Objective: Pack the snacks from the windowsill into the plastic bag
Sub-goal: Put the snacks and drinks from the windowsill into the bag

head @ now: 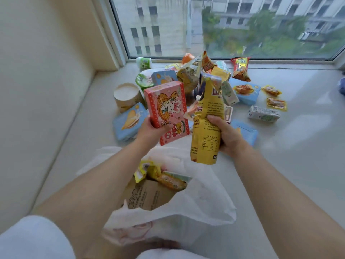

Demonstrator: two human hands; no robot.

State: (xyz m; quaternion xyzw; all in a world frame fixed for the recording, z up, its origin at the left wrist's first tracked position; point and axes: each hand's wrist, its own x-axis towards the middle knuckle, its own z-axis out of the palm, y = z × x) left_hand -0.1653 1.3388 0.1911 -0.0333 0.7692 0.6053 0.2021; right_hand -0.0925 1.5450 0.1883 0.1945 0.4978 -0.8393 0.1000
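I have my left hand wrapped round the lower end of a pink box, and my right hand squeezing the middle of a yellow bag; both hang above the plastic bag. I judge the box stiff and light, safe to grip by its edges, while the yellow bag is soft, crinkly and probably crushable. The plastic bag gapes open, already holding a brown carton and small packets. More snacks litter the windowsill.

Left hand raised, fingers gripping, right hand raised alongside, fingers gripping, forearms extended
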